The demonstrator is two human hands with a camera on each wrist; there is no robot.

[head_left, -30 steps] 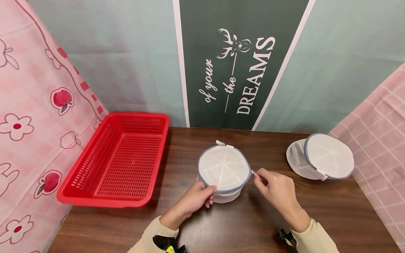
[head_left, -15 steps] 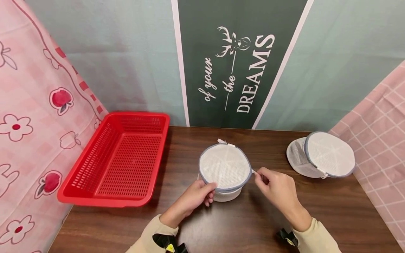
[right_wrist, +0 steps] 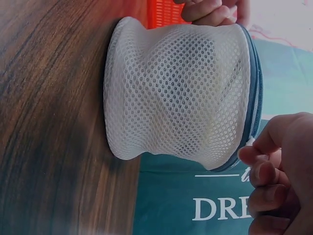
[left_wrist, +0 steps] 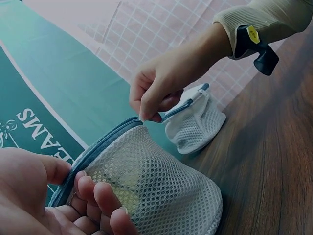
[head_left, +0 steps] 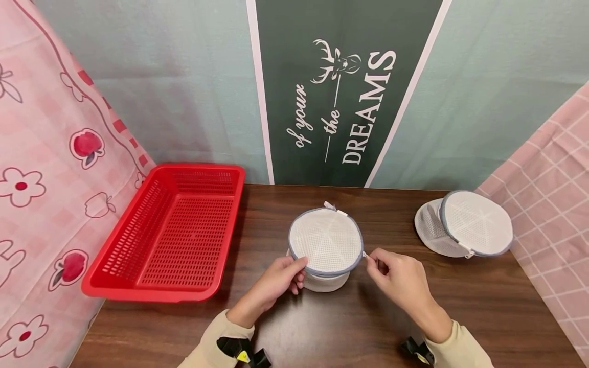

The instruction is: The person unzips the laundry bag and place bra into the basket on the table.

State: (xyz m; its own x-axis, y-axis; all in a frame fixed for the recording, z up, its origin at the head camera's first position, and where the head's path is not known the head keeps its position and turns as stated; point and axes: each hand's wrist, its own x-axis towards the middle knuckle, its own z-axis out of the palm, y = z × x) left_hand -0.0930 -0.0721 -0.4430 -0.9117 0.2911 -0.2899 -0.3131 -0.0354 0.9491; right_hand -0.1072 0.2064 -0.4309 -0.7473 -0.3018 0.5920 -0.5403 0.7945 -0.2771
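A white mesh laundry bag [head_left: 325,240], round with a blue-grey zipped rim, stands upright on the table in the head view. My left hand [head_left: 280,276] pinches its rim at the near left, thumb on top and fingers beneath. On the right side of the rim, my right hand [head_left: 400,278] pinches the small white zipper pull [head_left: 365,254] between thumb and forefinger. Something pale yellowish shows faintly through the mesh [left_wrist: 161,181] in the left wrist view; its kind cannot be told. From the right wrist view the bag's side [right_wrist: 181,93] looks slightly creased.
A second mesh bag [head_left: 478,223] leans, tilted, at the right back of the brown wooden table [head_left: 349,332]. To the left stands a red plastic basket [head_left: 216,278] with slotted walls. Curtains [head_left: 221,102] hang behind and at both sides.
The bag's lid has turned slightly clockwise, its rear tab shifting right. Both hands keep their grips, and the left hand has moved a little up and left with the rim.
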